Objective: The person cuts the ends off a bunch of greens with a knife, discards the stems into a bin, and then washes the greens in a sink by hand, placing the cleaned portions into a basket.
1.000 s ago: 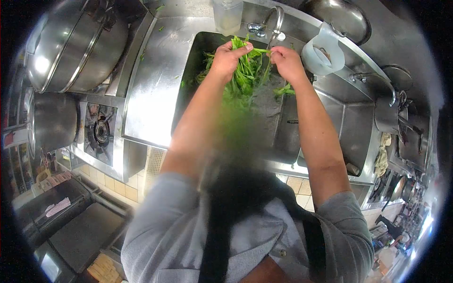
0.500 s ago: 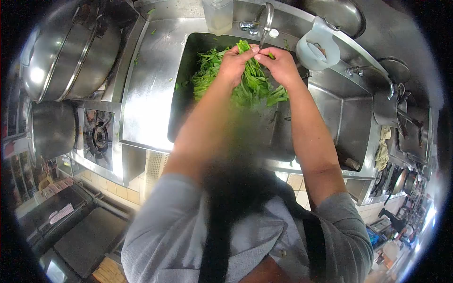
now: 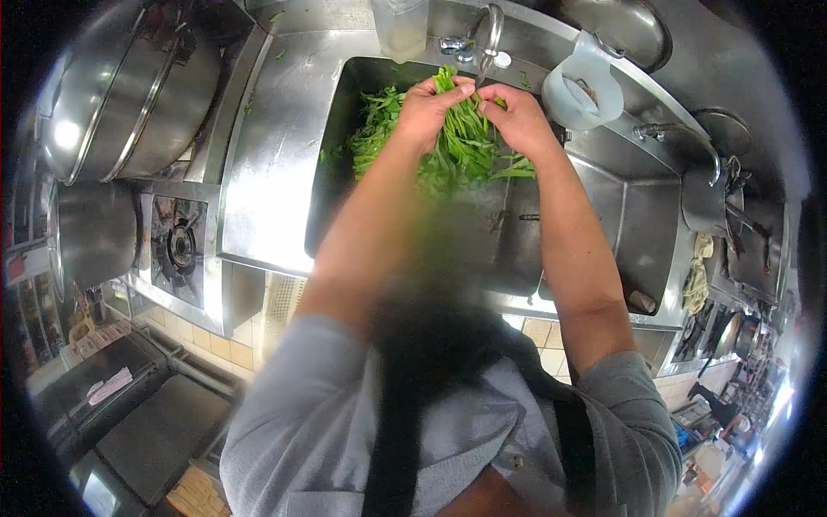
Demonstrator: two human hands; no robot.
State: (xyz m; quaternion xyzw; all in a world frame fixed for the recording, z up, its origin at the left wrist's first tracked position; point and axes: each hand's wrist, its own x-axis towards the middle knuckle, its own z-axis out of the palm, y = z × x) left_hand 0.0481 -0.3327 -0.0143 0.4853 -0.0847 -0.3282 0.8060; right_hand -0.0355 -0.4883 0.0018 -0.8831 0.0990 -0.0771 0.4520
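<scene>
My left hand [image 3: 429, 110] is closed around a bunch of leafy greens [image 3: 465, 142], stems up and leaves hanging down into the sink. Close beside it, my right hand [image 3: 522, 125] has its fingers pinched at the bunch's right edge, where a bit of green stalk shows at the fingertips. The loose leaves below the right wrist reach out to the right. More leafy greens [image 3: 372, 125] lie in the sink to the left of the bunch. Just above both hands is the spout of a faucet [image 3: 494, 39].
The steel sink [image 3: 332, 185] has a second basin [image 3: 642, 207] on the right. A translucent pitcher [image 3: 582, 95] stands behind it, and a clear container [image 3: 401, 30] behind the left side. A gas burner [image 3: 181, 244] and large pots [image 3: 129, 95] are at left.
My right hand has shifted slightly, its fingers curling in more at the stems. The leaves below it have moved a little right and up. My left hand keeps its grip.
</scene>
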